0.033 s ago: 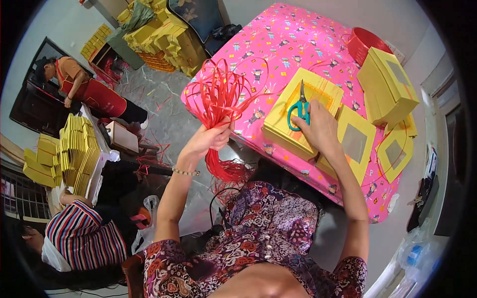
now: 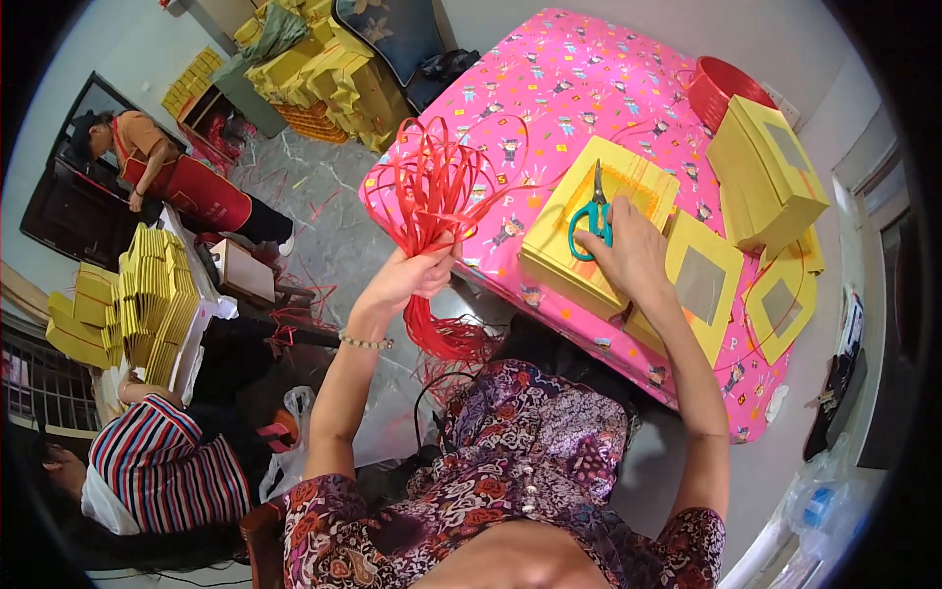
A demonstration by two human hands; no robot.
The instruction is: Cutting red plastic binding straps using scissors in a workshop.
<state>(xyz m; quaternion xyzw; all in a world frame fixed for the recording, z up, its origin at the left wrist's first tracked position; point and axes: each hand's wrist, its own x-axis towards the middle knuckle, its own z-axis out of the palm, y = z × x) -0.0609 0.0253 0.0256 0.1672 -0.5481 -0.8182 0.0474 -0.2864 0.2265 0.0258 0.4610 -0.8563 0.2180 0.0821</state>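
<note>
My left hand [image 2: 424, 269] is closed around the middle of a thick bundle of red ribbon strips [image 2: 428, 187]. Loops fan out above the fist, and loose ends hang below it beside the table edge. Teal-handled scissors [image 2: 591, 232] are in my right hand [image 2: 638, 249], the thumb at the handle and the dark blades pointing away from me. They are over a yellow box [image 2: 549, 232] with an orange pattern inside its top frame. A ribbon strand trails from the bundle toward this box. Some of my right fingers are hidden by the hand.
A pink patterned cloth covers the table [image 2: 549, 88]. Yellow box pieces [image 2: 706, 270] and a tall box stack [image 2: 765, 172] stand at right, near a red basin [image 2: 724, 90]. Two people work at left by stacked yellow cartons [image 2: 157, 304]. Red scraps litter the floor.
</note>
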